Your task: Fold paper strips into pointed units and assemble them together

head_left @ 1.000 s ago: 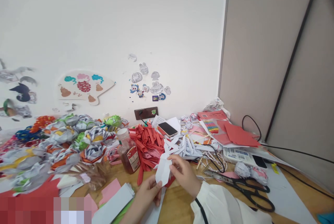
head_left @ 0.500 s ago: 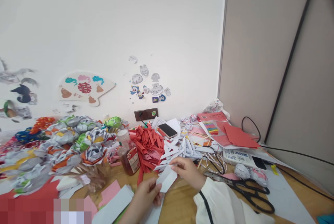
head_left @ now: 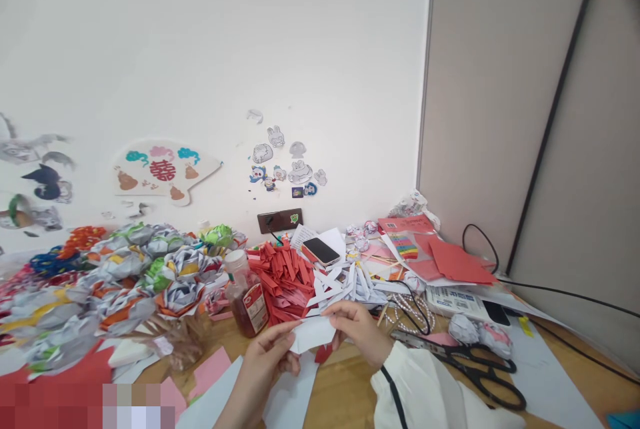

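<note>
A small white paper piece is stretched between my two hands, just above the wooden table. My left hand pinches its left end between thumb and fingers. At the other end, my right hand grips the upper right edge, its wrist in a white sleeve. Below the hands lie white paper sheets and a small bit of red paper. Right behind them sit a heap of folded white paper strips and a heap of folded red strips.
Black-handled scissors lie right of my right sleeve. A bottle of amber liquid stands left of the red strips. Crumpled paper flowers pile up at the left. A phone rests behind the white strips; red sheets lie back right.
The paper has turned from a slant to nearly level. My left hand has moved up and to the left with its end, while the right hand stays almost in place.
</note>
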Action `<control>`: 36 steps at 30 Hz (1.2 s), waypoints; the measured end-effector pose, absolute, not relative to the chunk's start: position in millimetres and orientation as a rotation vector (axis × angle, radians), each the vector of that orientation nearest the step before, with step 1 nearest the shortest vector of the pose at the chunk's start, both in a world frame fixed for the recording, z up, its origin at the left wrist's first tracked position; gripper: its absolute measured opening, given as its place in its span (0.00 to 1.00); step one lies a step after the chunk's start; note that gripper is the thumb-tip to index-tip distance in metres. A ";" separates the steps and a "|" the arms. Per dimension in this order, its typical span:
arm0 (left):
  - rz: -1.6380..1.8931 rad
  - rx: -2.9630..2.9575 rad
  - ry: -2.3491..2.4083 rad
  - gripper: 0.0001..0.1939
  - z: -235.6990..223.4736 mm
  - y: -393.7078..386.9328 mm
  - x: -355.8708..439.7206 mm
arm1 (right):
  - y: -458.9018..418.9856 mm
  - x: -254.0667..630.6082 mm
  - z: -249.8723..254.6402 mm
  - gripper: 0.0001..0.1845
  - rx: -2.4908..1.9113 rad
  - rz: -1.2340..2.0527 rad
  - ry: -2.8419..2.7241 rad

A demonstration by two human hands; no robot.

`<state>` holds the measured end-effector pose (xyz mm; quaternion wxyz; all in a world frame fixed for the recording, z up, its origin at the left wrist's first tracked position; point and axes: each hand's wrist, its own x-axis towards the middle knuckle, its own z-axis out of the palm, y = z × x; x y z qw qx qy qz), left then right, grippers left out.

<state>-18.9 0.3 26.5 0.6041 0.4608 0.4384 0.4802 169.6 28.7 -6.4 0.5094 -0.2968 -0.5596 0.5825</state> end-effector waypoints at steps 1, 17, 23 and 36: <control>1.110 1.067 1.016 0.22 27.7 0.1 -18.7 | 28.8 169.7 -7.3 0.15 -0.715 1.399 -1.365; 1.060 1.000 0.886 0.13 30.6 -8.0 -17.5 | 22.8 172.0 -0.9 0.15 -0.719 1.281 -1.517; 0.978 1.042 0.939 0.17 28.5 -5.1 -13.5 | 16.8 175.0 9.0 0.10 -0.825 0.863 -1.819; 0.892 1.118 1.122 0.21 19.9 -1.9 -14.1 | 14.2 175.6 10.3 0.11 -0.910 0.679 -1.983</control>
